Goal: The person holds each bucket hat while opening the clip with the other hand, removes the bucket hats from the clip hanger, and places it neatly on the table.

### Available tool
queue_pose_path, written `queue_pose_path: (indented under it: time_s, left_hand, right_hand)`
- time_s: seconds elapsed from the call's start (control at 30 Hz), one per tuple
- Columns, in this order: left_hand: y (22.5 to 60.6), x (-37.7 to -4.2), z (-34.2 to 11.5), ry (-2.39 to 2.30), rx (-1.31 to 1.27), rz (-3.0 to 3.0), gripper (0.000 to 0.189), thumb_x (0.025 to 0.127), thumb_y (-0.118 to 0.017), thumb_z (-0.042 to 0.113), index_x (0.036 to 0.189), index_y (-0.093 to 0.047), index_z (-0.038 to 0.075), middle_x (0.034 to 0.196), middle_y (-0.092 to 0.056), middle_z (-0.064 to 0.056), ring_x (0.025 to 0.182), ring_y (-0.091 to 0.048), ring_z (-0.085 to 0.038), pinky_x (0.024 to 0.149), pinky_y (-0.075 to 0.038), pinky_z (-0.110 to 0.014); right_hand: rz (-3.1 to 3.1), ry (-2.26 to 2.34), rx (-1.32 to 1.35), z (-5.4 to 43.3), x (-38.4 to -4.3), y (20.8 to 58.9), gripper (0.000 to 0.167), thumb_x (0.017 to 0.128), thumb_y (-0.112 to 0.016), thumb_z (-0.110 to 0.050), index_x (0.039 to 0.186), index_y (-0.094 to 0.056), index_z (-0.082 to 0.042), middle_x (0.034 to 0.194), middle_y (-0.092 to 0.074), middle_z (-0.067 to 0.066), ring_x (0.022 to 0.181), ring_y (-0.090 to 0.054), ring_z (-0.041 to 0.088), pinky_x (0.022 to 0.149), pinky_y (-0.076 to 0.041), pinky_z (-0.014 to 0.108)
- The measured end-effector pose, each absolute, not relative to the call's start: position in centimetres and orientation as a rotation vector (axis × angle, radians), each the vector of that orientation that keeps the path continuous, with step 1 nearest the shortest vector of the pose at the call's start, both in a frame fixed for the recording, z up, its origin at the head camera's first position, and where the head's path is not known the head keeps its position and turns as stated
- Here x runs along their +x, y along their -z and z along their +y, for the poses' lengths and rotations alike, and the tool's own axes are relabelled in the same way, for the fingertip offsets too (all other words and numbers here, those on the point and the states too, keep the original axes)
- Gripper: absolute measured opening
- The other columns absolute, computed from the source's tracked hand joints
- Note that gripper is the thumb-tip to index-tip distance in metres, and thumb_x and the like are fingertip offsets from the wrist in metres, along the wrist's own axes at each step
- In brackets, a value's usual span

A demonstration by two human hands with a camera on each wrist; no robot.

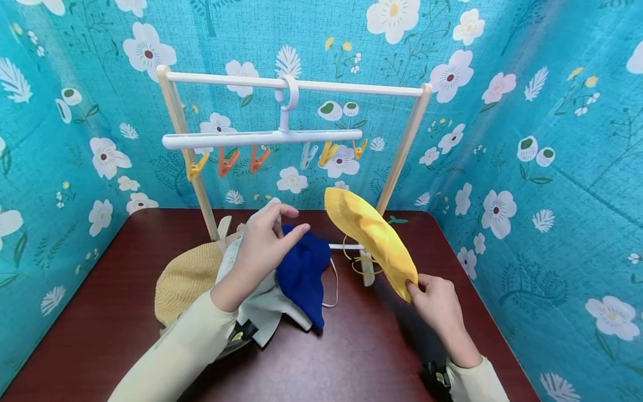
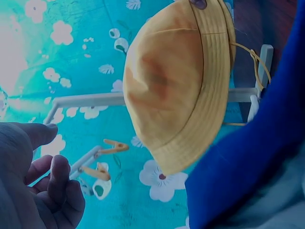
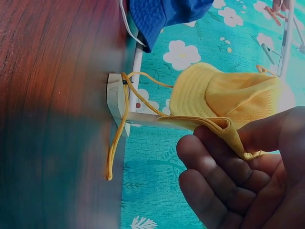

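Note:
A yellow bucket hat point(image 1: 372, 229) with a yellow cord hangs in the air right of the middle. My right hand point(image 1: 439, 307) pinches its brim between thumb and fingers, as the right wrist view shows with the folded brim point(image 3: 224, 126). My left hand point(image 1: 263, 240) is raised over a pile of hats, thumb and fingers apart, holding nothing. Beneath it lie a blue hat point(image 1: 303, 268) with a white cord, a pale grey-green hat point(image 1: 266, 307) and a woven straw-coloured hat point(image 1: 188, 279). In the left wrist view the yellow hat point(image 2: 167, 86) is away from the left fingers.
A wooden rack point(image 1: 351, 86) stands at the back of the dark red table point(image 1: 361, 357). From its bar hangs a white hanger point(image 1: 226, 138) with several coloured clips, among them an orange clip point(image 1: 228, 162) and a yellow clip point(image 1: 327, 153). Flowered blue cloth point(image 1: 552, 139) surrounds the table.

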State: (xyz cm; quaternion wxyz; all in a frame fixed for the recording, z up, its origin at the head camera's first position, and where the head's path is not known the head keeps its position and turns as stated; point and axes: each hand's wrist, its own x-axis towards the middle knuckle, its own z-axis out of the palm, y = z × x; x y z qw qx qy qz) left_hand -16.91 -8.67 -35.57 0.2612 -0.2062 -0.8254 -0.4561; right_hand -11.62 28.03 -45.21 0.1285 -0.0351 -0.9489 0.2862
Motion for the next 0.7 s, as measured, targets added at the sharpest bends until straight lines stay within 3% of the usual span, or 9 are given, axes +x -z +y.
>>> queue_pose_path:
  time_s: [0.27,0.7]
  left_hand:
    - [37.5,-15.4,-10.1,1.238,-0.586,-2.197,0.025,0.088,-0.083,0.028,0.108,-0.071,0.016,0.081,-0.056,0.004,0.055,-0.049,-0.007,0.053,-0.043,-0.024]
    - [39.5,-13.3,-12.5,1.201,-0.627,-2.162,0.028,0.084,-0.087,0.019,0.107,-0.071,0.017,0.076,-0.054,0.009,0.055,-0.049,-0.003,0.051,-0.040,-0.018]
  right_hand:
    - [-2.742,-0.807,-0.115,28.0,-11.7,45.2,0.017,0.093,-0.069,-0.015,0.077,-0.073,-0.010,0.051,-0.054,-0.001,0.047,-0.046,0.018,0.044,-0.038,0.030]
    - [-2.741,-0.825,-0.123,27.9,-11.7,45.3,0.018,0.094,-0.069,-0.017,0.079,-0.073,-0.009,0.053,-0.057,0.000,0.048,-0.048,0.019,0.045,-0.040,0.031]
